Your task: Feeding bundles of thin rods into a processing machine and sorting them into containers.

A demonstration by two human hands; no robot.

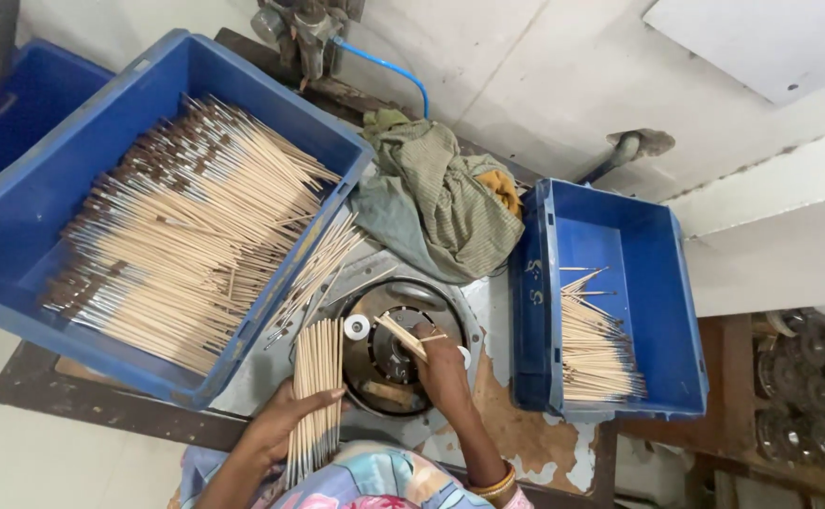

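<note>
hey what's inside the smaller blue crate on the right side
The smaller blue crate holds a modest pile of thin wooden sticks against its left wall; the rest of its floor shows bare blue. Whatever lies under the pile is covered.

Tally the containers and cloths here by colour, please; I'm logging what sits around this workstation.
Blue plastic crates: 3 (large one full of sticks, small one at right, one at top left corner)
Green-and-yellow cloth heaps: 1
Total: 4
</note>
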